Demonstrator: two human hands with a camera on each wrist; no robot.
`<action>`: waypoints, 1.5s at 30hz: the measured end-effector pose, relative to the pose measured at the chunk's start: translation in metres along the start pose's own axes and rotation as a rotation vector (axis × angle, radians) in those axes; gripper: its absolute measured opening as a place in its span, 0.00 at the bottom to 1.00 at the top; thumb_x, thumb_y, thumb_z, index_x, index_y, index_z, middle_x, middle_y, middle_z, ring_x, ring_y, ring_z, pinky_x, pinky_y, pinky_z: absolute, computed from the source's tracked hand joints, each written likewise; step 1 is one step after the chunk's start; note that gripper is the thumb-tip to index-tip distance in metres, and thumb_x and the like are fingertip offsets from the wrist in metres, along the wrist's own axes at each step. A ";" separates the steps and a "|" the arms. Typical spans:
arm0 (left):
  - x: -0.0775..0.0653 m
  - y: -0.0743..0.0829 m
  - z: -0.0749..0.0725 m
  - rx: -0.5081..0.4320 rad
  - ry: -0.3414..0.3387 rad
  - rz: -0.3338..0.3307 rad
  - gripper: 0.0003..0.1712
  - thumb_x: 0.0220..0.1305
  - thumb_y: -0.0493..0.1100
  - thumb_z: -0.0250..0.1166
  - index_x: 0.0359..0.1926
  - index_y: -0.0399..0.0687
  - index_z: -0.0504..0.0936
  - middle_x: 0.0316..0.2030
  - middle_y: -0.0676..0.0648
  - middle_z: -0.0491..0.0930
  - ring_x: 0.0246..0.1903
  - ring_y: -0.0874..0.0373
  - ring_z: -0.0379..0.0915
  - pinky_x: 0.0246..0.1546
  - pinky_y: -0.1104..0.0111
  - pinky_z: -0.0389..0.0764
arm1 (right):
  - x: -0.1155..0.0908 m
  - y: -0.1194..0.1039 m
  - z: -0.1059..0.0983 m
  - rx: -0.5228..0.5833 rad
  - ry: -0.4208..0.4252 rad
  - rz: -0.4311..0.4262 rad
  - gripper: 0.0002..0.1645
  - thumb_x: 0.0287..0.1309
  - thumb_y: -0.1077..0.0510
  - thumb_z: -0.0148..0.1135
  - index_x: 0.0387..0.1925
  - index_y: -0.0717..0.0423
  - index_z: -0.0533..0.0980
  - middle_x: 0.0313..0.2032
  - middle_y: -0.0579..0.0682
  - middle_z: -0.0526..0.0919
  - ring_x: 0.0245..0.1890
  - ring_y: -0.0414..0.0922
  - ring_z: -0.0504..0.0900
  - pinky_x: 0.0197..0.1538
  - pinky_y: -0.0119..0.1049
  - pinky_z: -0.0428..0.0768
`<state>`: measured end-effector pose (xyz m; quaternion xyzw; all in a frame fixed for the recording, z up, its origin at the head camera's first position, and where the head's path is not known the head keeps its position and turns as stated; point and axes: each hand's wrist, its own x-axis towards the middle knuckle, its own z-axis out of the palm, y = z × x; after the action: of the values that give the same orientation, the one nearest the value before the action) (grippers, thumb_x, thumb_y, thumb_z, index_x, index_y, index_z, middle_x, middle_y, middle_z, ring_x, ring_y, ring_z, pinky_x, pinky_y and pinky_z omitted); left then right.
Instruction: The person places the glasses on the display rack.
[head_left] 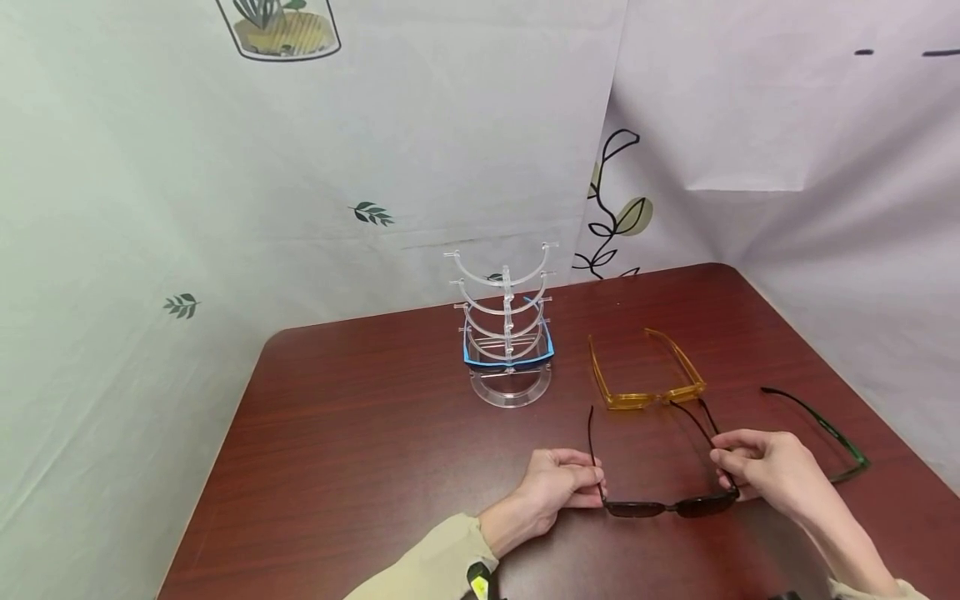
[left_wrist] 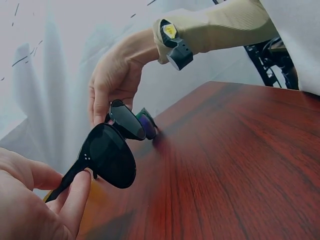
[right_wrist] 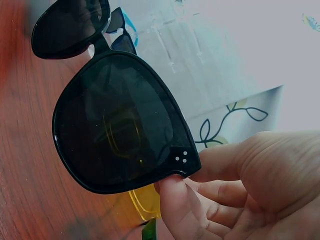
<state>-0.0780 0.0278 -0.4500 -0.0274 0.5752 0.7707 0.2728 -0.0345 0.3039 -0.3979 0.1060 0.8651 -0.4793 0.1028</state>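
- Nearest: your left hand (head_left: 551, 487) pinches the black sunglasses (head_left: 645, 509) by the arm close to its hinge, thumb against fingers.
- Your right hand (head_left: 772, 467) pinches the other side near the hinge; grip narrow at both ends.
- Sunglasses: between your hands, lenses toward you, arms unfolded and pointing away. Long axis of the front runs hand to hand, crosswise. They appear held off the table (head_left: 360, 433).
- Green glasses (head_left: 831, 430): right of your right hand, which partly hides them; one arm reaches away and leftward.
- Yellow glasses (head_left: 633, 402): just beyond the sunglasses, arms also pointing away. A dark arm tip overlaps their front; you can't tell whether it touches.
- Key relation, as judged: the transparent rack (head_left: 508, 317) stands ahead and left of the sunglasses, upright, its curved tiers running crosswise, roughly in line with the lens front. Your left hand is nearer it.
- Blue glasses (head_left: 487, 362): low on that rack, front facing you.
- Farthest: pale printed fabric (head_left: 450, 125) hangs behind the table.
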 end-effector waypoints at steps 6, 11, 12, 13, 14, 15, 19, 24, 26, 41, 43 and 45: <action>-0.002 0.003 -0.001 0.003 0.000 0.006 0.09 0.57 0.21 0.63 0.40 0.24 0.81 0.30 0.35 0.84 0.26 0.55 0.82 0.31 0.64 0.88 | -0.004 -0.003 0.001 0.001 0.017 -0.012 0.23 0.68 0.61 0.61 0.56 0.77 0.73 0.28 0.55 0.85 0.27 0.46 0.84 0.31 0.41 0.87; -0.004 0.007 -0.002 0.000 -0.001 0.018 0.10 0.57 0.21 0.64 0.41 0.23 0.81 0.33 0.30 0.84 0.25 0.56 0.82 0.31 0.64 0.88 | -0.007 -0.007 0.001 -0.013 0.029 -0.013 0.24 0.69 0.58 0.61 0.57 0.75 0.73 0.29 0.53 0.84 0.27 0.46 0.84 0.31 0.38 0.86; -0.005 0.007 -0.002 -0.001 -0.002 0.022 0.10 0.57 0.21 0.64 0.41 0.23 0.81 0.33 0.30 0.84 0.24 0.56 0.82 0.31 0.64 0.88 | -0.007 -0.008 0.001 -0.017 0.031 -0.011 0.24 0.70 0.58 0.61 0.57 0.74 0.73 0.29 0.53 0.85 0.27 0.46 0.84 0.31 0.38 0.85; -0.005 0.007 -0.002 -0.002 -0.003 0.023 0.10 0.57 0.21 0.64 0.41 0.22 0.81 0.33 0.30 0.84 0.24 0.56 0.82 0.31 0.64 0.88 | -0.008 -0.008 0.001 -0.020 0.032 -0.011 0.25 0.70 0.57 0.61 0.58 0.74 0.73 0.29 0.53 0.85 0.27 0.46 0.84 0.31 0.37 0.85; -0.005 0.008 -0.003 -0.003 -0.004 0.025 0.10 0.57 0.21 0.64 0.41 0.22 0.81 0.33 0.30 0.84 0.24 0.56 0.82 0.31 0.64 0.88 | -0.008 -0.009 0.001 -0.022 0.035 -0.009 0.25 0.70 0.57 0.61 0.58 0.74 0.73 0.29 0.52 0.85 0.27 0.46 0.84 0.31 0.37 0.85; -0.006 0.008 -0.003 -0.004 -0.004 0.027 0.10 0.57 0.21 0.64 0.42 0.22 0.81 0.32 0.31 0.84 0.24 0.56 0.82 0.31 0.64 0.88 | -0.009 -0.010 0.001 -0.022 0.036 -0.007 0.25 0.70 0.56 0.61 0.58 0.73 0.73 0.29 0.52 0.85 0.27 0.46 0.84 0.31 0.37 0.85; -0.007 0.011 -0.003 -0.010 0.001 0.029 0.11 0.56 0.22 0.64 0.42 0.22 0.81 0.30 0.34 0.84 0.24 0.56 0.82 0.30 0.64 0.88 | -0.009 -0.012 0.001 -0.020 0.044 -0.008 0.26 0.70 0.56 0.61 0.58 0.73 0.73 0.29 0.52 0.85 0.27 0.45 0.84 0.30 0.37 0.85; -0.007 0.013 -0.003 -0.014 0.016 0.047 0.11 0.56 0.21 0.64 0.42 0.23 0.81 0.29 0.35 0.84 0.24 0.55 0.82 0.30 0.64 0.88 | -0.010 -0.015 0.002 -0.006 0.057 -0.011 0.25 0.70 0.57 0.61 0.58 0.72 0.73 0.30 0.52 0.85 0.27 0.44 0.83 0.29 0.37 0.84; -0.007 0.014 -0.003 -0.017 0.023 0.050 0.10 0.56 0.21 0.64 0.41 0.24 0.81 0.30 0.33 0.84 0.24 0.55 0.82 0.30 0.63 0.88 | -0.010 -0.015 0.002 0.004 0.059 -0.017 0.25 0.69 0.57 0.61 0.58 0.72 0.73 0.30 0.53 0.85 0.27 0.44 0.82 0.28 0.37 0.84; -0.012 0.022 -0.008 -0.013 0.034 0.073 0.11 0.56 0.22 0.64 0.42 0.24 0.81 0.30 0.34 0.84 0.24 0.55 0.81 0.29 0.64 0.88 | -0.009 -0.022 0.006 -0.050 0.070 -0.033 0.27 0.68 0.51 0.63 0.58 0.69 0.75 0.29 0.53 0.86 0.26 0.45 0.83 0.22 0.32 0.71; -0.013 0.024 -0.009 -0.013 0.034 0.079 0.11 0.56 0.22 0.64 0.42 0.23 0.81 0.30 0.35 0.84 0.24 0.56 0.81 0.29 0.64 0.88 | -0.009 -0.023 0.007 -0.053 0.075 -0.040 0.27 0.68 0.51 0.63 0.57 0.69 0.75 0.29 0.53 0.86 0.26 0.45 0.83 0.22 0.32 0.70; -0.014 0.024 -0.010 -0.014 0.036 0.083 0.12 0.56 0.22 0.64 0.42 0.23 0.81 0.30 0.35 0.84 0.24 0.56 0.81 0.29 0.64 0.88 | -0.009 -0.025 0.007 -0.060 0.079 -0.049 0.26 0.68 0.52 0.63 0.57 0.69 0.75 0.29 0.52 0.86 0.26 0.44 0.82 0.21 0.32 0.67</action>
<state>-0.0798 0.0087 -0.4272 -0.0194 0.5750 0.7849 0.2301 -0.0326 0.2841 -0.3794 0.1005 0.8849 -0.4509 0.0600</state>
